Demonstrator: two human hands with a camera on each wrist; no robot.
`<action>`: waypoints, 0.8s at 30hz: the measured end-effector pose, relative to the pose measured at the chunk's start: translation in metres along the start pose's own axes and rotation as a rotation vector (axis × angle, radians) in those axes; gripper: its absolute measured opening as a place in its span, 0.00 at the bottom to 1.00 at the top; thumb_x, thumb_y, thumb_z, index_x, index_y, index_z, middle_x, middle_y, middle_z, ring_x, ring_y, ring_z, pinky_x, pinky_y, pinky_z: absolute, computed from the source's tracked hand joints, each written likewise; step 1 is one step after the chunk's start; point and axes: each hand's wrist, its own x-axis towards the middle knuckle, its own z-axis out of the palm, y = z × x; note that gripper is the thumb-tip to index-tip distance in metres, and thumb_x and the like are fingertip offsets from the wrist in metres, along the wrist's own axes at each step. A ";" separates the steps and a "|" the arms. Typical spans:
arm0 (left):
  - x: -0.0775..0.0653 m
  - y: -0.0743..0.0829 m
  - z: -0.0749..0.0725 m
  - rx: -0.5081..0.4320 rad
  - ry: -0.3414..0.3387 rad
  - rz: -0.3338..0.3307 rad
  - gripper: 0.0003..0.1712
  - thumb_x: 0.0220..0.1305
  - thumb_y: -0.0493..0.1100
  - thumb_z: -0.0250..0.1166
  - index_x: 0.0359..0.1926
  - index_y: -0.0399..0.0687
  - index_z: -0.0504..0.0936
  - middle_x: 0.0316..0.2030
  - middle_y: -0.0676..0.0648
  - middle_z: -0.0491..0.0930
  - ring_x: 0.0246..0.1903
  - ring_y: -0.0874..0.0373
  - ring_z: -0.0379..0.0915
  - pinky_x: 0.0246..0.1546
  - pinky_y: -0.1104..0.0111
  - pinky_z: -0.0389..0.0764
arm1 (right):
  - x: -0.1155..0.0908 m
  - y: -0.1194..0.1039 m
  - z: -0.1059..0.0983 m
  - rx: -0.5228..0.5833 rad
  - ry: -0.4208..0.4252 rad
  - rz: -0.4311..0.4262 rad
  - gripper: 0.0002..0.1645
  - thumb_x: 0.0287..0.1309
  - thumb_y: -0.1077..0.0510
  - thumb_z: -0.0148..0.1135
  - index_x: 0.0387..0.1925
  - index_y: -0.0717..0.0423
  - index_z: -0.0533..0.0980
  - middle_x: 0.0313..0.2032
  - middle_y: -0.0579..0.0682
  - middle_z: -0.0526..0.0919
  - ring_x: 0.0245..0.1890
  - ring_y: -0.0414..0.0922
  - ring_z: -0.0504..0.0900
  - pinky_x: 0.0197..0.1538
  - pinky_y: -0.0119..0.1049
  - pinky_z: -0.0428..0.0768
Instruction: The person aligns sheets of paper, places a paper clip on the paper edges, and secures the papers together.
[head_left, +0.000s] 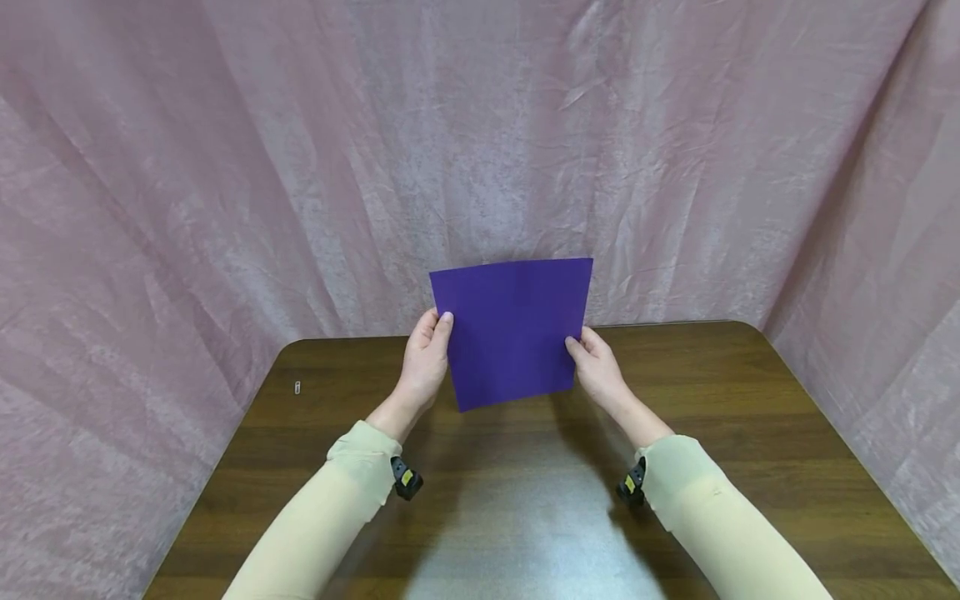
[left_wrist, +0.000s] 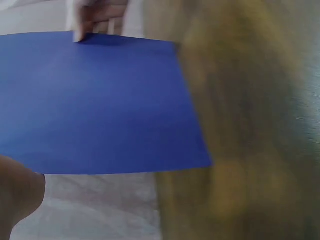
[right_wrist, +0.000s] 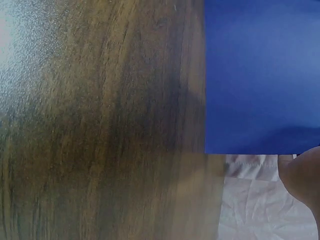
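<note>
While left hand [head_left: 425,360] and right hand [head_left: 597,367] pinch opposite side edges, purple paper [head_left: 513,329] is raised over counter [head_left: 750,425]. Probably light, bendable, easily creased; grip side edges gently, thumbs flat.

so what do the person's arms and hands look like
The left sleeve and right sleeve are pale yellow, turning pale green near the wrists. The left wrist camera and right wrist camera are small and black, each with a yellow patch. The left hand and right hand wear no gloves.
</note>
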 end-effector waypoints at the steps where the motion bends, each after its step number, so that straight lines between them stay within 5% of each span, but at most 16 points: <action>1: -0.003 -0.005 -0.001 0.006 -0.004 -0.016 0.16 0.82 0.45 0.50 0.59 0.40 0.74 0.46 0.43 0.82 0.43 0.52 0.80 0.46 0.60 0.82 | 0.000 0.000 0.000 0.003 0.002 0.002 0.20 0.80 0.62 0.44 0.62 0.71 0.71 0.55 0.69 0.79 0.53 0.57 0.81 0.60 0.53 0.77; 10: -0.023 -0.042 -0.006 0.066 -0.044 -0.133 0.16 0.84 0.41 0.44 0.64 0.38 0.68 0.54 0.37 0.78 0.52 0.44 0.78 0.56 0.46 0.78 | -0.002 0.001 0.004 0.029 0.003 0.011 0.19 0.80 0.62 0.43 0.62 0.70 0.71 0.54 0.69 0.80 0.52 0.56 0.81 0.60 0.57 0.77; 24: -0.025 -0.039 -0.002 0.077 -0.062 -0.091 0.17 0.83 0.39 0.45 0.65 0.39 0.66 0.56 0.38 0.77 0.53 0.48 0.77 0.57 0.48 0.78 | -0.019 -0.013 0.004 0.028 0.023 0.032 0.20 0.80 0.63 0.41 0.63 0.70 0.69 0.55 0.69 0.79 0.53 0.58 0.81 0.59 0.56 0.78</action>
